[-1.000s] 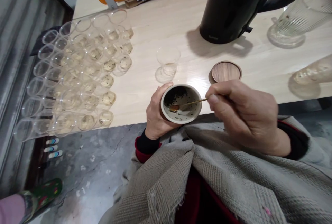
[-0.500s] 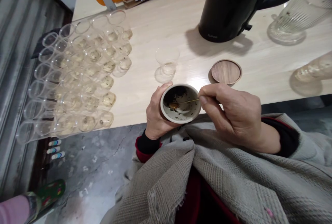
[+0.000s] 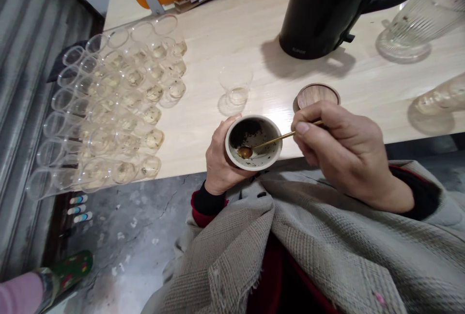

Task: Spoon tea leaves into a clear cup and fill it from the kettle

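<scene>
My left hand (image 3: pixel 218 159) grips a small round canister (image 3: pixel 253 142) at the table's near edge; its pale inside is speckled with dark tea leaves. My right hand (image 3: pixel 339 151) pinches the handle of a thin golden spoon (image 3: pixel 261 146), whose bowl rests inside the canister at its left side. The canister's wooden lid (image 3: pixel 315 95) lies on the table just behind my right hand. A single clear cup (image 3: pixel 235 86) with a little liquid stands behind the canister.
Several rows of clear plastic cups (image 3: pixel 109 105) holding a bit of tea fill the table's left part. A black kettle (image 3: pixel 323 8) stands at the back, glass jugs (image 3: pixel 414 23) to its right. Another person's leg and patterned shoe (image 3: pixel 65 268) show at lower left.
My right hand drew back to the right and lifted the spoon's handle; the spoon's bowl stays low in the canister. The left hand kept still.
</scene>
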A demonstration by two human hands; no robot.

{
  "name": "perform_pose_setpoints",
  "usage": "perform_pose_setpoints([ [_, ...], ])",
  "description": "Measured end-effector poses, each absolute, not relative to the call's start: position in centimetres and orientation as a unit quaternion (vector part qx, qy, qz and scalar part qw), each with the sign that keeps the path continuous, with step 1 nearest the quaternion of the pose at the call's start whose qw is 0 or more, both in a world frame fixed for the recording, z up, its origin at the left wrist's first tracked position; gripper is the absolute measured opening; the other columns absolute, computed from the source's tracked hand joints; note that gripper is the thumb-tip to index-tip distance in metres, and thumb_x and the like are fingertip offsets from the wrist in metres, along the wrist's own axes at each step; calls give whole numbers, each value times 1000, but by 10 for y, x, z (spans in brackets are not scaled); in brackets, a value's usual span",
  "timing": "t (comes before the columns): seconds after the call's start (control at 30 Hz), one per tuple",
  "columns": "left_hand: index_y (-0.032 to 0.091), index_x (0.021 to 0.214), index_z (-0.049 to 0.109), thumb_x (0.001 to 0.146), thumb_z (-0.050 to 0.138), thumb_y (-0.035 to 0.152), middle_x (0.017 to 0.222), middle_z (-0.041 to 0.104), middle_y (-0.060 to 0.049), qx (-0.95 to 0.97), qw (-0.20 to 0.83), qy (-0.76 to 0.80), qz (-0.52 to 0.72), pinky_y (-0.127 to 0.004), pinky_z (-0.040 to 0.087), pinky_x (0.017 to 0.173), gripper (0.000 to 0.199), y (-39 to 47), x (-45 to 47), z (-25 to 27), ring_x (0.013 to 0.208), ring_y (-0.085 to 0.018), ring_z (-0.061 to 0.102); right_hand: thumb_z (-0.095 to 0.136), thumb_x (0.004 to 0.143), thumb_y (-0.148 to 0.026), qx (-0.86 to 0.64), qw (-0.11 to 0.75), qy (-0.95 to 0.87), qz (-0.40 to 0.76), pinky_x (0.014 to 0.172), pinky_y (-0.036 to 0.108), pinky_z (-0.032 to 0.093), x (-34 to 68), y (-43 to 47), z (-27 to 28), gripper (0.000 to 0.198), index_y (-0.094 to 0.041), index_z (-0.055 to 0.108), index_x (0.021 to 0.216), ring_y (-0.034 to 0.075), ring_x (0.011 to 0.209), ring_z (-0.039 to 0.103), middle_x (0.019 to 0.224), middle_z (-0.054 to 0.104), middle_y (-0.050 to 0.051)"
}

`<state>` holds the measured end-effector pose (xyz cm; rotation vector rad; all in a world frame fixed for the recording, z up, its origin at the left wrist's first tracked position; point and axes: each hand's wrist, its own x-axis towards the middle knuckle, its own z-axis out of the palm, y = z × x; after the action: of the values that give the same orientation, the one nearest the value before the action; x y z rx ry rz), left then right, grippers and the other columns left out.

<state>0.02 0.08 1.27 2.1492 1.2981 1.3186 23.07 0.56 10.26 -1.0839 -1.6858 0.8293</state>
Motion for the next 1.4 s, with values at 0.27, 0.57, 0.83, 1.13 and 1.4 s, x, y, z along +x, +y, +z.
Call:
perform_pose_setpoints([
  [0.27,29,156,42,73,93,62,148,63,-10,726,169,461,481,-48,57,115,103,0,4,16,136,-32,66,75,91,-20,-464,520,-444,563,38,22,38,235,18,109,17,-20,63,79,5,45,41,72,55,-3],
  [0.57,28,156,43,67,99,53,149,64,-11,693,194,491,490,-49,58,113,108,0,3,6,134,-32,66,71,90,-18,-453,534,-369,611,39,16,42,236,36,96,11,-19,62,83,4,44,37,65,53,-5],
  [0.83,28,154,42,68,96,59,150,62,-12,689,198,500,486,-52,55,115,107,2,4,8,137,-33,65,74,92,-18,-417,577,-470,521,39,20,48,236,28,101,13,-18,65,82,5,42,42,63,56,-5],
  [1.13,27,151,45,67,95,65,147,63,-12,673,204,504,502,-52,56,112,105,4,7,7,133,-33,66,67,97,-10,-292,672,-510,451,46,25,58,235,1,111,15,-21,77,100,10,55,55,77,63,0],
  [1.4,26,151,45,71,92,66,146,62,-12,681,210,476,515,-52,55,112,101,5,6,7,133,-32,65,71,96,-14,-337,639,-532,441,41,25,55,228,4,107,7,-19,74,92,9,50,52,70,59,-3],
])
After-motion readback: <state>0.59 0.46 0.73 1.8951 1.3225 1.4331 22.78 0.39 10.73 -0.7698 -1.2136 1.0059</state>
